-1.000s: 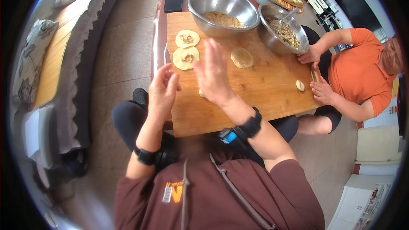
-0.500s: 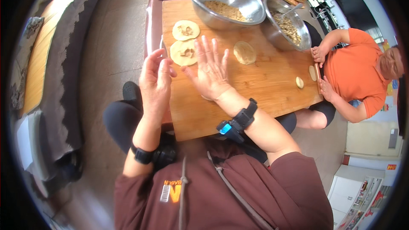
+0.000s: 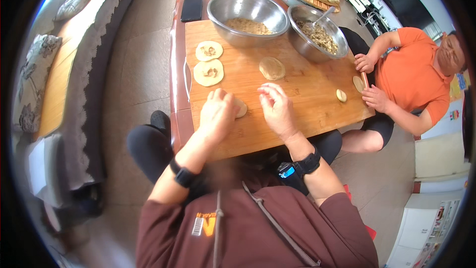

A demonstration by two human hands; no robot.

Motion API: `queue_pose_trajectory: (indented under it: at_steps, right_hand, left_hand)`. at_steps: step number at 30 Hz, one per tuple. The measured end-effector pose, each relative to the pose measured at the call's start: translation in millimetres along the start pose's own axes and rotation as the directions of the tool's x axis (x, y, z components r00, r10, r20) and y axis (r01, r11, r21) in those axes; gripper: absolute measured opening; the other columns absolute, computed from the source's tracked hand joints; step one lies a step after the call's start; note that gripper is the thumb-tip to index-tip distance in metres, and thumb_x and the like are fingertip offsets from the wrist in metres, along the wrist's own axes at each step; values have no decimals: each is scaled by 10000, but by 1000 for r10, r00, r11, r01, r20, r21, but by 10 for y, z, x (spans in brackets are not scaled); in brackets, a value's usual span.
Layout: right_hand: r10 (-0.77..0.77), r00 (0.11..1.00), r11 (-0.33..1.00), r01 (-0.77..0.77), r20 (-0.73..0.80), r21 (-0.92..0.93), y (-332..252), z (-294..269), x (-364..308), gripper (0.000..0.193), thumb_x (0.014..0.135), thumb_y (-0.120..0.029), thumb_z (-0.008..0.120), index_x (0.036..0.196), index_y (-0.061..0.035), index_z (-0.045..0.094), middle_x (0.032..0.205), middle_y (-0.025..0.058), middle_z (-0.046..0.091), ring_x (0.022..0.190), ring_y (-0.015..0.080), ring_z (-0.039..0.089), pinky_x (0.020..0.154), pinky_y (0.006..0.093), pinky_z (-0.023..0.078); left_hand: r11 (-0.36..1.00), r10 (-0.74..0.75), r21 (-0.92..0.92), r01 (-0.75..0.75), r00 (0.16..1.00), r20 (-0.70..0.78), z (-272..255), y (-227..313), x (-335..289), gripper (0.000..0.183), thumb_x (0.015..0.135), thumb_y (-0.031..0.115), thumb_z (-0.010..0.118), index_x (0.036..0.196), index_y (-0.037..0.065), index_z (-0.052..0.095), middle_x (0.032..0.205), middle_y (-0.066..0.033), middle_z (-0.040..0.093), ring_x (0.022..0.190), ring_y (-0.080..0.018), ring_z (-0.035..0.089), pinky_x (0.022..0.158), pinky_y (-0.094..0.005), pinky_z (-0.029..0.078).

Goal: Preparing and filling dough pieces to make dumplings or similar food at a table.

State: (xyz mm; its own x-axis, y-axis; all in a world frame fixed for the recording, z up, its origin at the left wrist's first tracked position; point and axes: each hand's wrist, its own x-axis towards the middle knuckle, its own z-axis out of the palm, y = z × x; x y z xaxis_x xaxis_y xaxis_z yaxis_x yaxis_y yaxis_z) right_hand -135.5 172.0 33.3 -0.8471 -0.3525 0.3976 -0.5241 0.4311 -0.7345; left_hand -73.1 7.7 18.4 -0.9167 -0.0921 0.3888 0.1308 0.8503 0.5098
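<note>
My left hand (image 3: 217, 115) is low over the near left part of the wooden board, knuckles up and fingers curled. A small pale dough round (image 3: 241, 108) shows at its thumb side, seemingly pinched at the edge; the hand covers the rest. To the right, my right hand (image 3: 277, 111) hovers with loosely bent fingers, thumb apart from them, nothing between. Beyond my left hand lie two flat dough rounds, the nearer (image 3: 208, 72) and the farther (image 3: 209, 50), each with a dab of brownish paste. A tan flat round (image 3: 272, 68) lies past my right hand.
A steel bowl of crumbly filling (image 3: 248, 25) and another of chopped filling with a spoon (image 3: 320, 35) stand at the board's (image 3: 307, 104) far side. A phone (image 3: 192, 9) lies far left. At right, a person in orange (image 3: 416, 69) rolls dough near a small dough piece (image 3: 341, 95).
My right hand has lifted off the dough round, moved right and curled its fingers. My left hand has come down beside that round. The view has shifted slightly.
</note>
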Motion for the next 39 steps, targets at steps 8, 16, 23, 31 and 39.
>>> queue_pose_trajectory:
  at_steps: [8,16,23,31,39]
  right_hand:
    - [118,978,988,-133,169,80,-214,34,-247,193,798,-100,638,958,2,601,930,141,602,741,248,614,676,334,496]
    - [-6,1000,976,5,1,219,-363,116,-251,188,818,-54,593,998,1,599,894,158,633,803,322,624,687,363,503]
    - [-82,996,970,90,-47,227,-278,105,-286,184,814,-36,584,994,-13,614,904,158,635,803,323,623,682,356,506]
    - [-74,994,957,94,-84,273,-297,138,-253,168,827,-34,557,979,-13,624,880,153,628,798,320,616,683,359,499]
    - [-82,996,952,90,-39,293,-238,93,-231,202,830,-34,550,1021,-8,610,892,165,610,814,332,602,711,350,493]
  left_hand:
    - [882,-164,-431,194,981,106,26,43,-146,257,766,-9,645,999,24,543,903,-88,578,835,-226,584,728,-300,478]
    - [175,-250,-932,316,930,268,-54,135,-260,280,864,39,612,1131,-17,545,984,-57,629,889,-118,587,757,-238,493]
    - [89,-283,-899,428,876,389,-52,137,-222,223,879,72,600,1079,-25,587,990,-78,635,805,-122,605,696,-254,521]
    - [-247,-234,-812,528,781,579,-91,46,-191,159,918,124,543,1030,29,603,949,-85,642,790,-172,633,646,-296,537]
    - [-130,-332,-815,564,750,572,-104,164,-82,127,905,135,571,992,47,598,919,-57,641,779,-156,631,555,-258,526]
